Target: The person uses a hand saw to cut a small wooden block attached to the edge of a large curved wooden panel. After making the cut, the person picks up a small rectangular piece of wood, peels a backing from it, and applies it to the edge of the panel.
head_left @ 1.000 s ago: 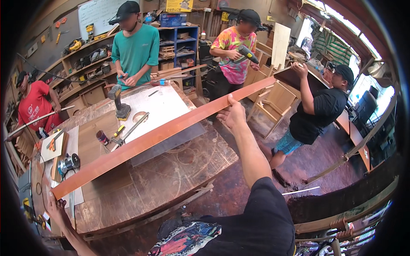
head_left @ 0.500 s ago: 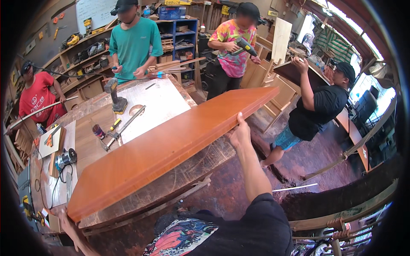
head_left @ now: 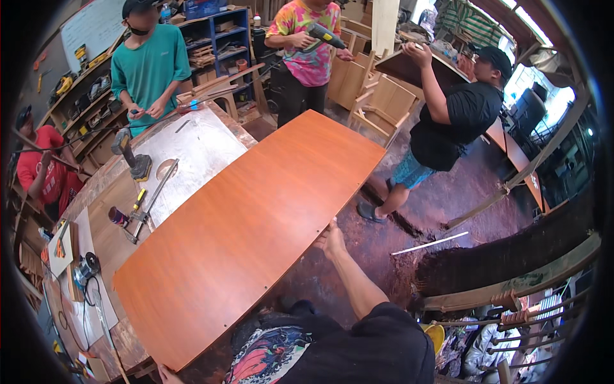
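A large orange-brown wooden panel (head_left: 256, 230) lies slantwise across the middle of the view, its broad smooth face turned up toward me. Several small dark holes dot its near edge. My right hand (head_left: 331, 242) grips that near edge toward the right end, thumb at the rim and fingers partly hidden below. At the near left corner my left hand (head_left: 169, 375) holds the panel, mostly cut off by the picture's lower rim. The panel covers much of the worn workbench (head_left: 131, 339); whether it touches the bench is hidden.
On the bench are a white sheet (head_left: 208, 144), cordless drill (head_left: 132, 159), bar clamp (head_left: 153, 200), dark can (head_left: 118, 216) and corded power tool (head_left: 86, 269). Across it stands a person in green (head_left: 150, 70). Others stand behind, one with a heat gun (head_left: 325, 35), one raising a board (head_left: 419, 70).
The panel has turned from showing its thick near side to showing its broad face. Both hands have moved with it, still holding the near edge. The whole view has shifted.
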A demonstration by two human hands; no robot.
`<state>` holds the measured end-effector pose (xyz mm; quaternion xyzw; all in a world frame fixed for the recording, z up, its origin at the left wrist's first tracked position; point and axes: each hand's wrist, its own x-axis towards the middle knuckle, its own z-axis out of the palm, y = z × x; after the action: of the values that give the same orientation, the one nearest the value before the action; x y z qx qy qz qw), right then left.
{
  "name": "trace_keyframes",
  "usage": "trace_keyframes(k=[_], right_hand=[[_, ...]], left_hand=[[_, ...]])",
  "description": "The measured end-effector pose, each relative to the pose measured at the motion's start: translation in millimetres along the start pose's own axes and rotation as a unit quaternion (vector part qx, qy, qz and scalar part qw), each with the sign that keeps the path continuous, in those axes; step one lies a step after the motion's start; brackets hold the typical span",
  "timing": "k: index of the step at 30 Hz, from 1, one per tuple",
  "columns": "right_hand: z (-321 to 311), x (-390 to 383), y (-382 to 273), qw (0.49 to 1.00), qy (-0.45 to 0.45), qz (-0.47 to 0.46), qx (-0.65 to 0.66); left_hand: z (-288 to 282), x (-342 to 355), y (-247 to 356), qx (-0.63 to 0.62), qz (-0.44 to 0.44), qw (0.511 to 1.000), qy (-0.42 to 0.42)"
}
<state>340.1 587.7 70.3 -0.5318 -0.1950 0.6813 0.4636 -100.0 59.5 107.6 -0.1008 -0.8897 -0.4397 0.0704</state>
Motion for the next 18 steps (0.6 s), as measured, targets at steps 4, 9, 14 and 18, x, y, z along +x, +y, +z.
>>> trace_keyframes(k=[4,9,14,18], right_hand=[[-14.8,12.1,13.9,1.000,0.000,0.019,0.001],[-7.3,11.3,15.1,0.997,-0.032,0.064,-0.027],[-34.2,15.9,32.7,0.998,-0.054,0.027,-0.009],[-45.5,26.5,36.0,0.996,-0.080,0.047,-0.010]], left_hand=[[20.6,2.2,-30.5,-0.026,-0.055,0.998,-0.004],[32.3,3.9,-85.0,-0.127,-0.145,0.981,0.000],[49.6,-8.9,-19.3,-0.118,-0.168,0.979,0.010],[60.4,-0.3,-67.5,-0.132,-0.184,0.973,0.042]])
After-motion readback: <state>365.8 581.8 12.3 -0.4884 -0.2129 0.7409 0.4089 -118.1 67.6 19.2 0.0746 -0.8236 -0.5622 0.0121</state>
